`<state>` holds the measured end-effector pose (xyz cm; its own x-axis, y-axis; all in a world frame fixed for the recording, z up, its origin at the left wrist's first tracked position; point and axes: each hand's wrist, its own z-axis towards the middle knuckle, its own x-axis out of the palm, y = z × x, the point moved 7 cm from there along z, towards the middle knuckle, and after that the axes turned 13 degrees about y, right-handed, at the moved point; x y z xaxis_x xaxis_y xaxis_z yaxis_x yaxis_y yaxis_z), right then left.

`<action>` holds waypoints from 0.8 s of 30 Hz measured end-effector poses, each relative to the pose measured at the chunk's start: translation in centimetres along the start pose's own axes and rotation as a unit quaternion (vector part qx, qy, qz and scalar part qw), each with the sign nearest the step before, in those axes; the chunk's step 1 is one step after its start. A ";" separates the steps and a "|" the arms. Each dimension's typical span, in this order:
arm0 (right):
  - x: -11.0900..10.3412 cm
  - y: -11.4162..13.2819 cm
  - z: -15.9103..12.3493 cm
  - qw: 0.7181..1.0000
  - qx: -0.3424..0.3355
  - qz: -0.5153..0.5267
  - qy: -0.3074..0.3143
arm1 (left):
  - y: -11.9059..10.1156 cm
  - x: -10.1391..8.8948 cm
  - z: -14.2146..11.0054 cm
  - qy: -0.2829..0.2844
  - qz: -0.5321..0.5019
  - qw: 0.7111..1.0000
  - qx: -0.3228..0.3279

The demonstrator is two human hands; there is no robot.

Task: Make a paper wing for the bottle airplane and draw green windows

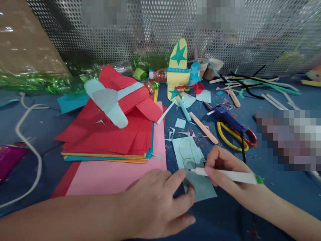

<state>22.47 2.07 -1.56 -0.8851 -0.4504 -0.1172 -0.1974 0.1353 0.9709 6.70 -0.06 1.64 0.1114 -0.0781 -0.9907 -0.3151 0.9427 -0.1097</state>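
Observation:
A light blue sheet of paper [204,187] lies on the dark blue table, with a long rounded outline drawn on it in green. My right hand [225,167] grips a white felt-tip pen [233,175] with a green end, its tip touching the paper at the lower end of the outline. My left hand [160,201] rests with fingers spread, index and middle fingertips on the paper's left edge. Above the paper lie small light blue scraps [180,123] and a peach-coloured stick [203,128].
Left, red paper [107,140] tops a stack on a pink sheet [100,180], with a light blue rounded cutout [106,103] above. Right are a blue glue gun [227,115], yellow-and-red handles [225,136] and pipe cleaners [265,83]. A star-decorated yellow cutout [177,78] stands behind.

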 end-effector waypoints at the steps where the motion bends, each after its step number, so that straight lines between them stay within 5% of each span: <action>1: 0.1 0.0 0.0 1.000 0.005 -0.009 0.004 | 0.0 -0.1 0.0 -0.010 0.002 1.000 0.002; 5: 0.3 0.0 0.2 0.998 0.030 -0.053 0.002 | -0.2 -0.6 -0.2 -0.047 0.015 0.999 0.016; 24: 0.3 0.2 0.4 0.994 0.032 -0.107 0.004 | -0.5 -1.2 0.1 -0.060 0.062 0.995 0.041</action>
<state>21.98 2.32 -1.50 -0.8170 -0.4816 -0.3170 -0.4066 0.0913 0.9090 6.82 -0.44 2.90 0.1900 0.0750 -0.9789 -0.2558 0.9664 0.0243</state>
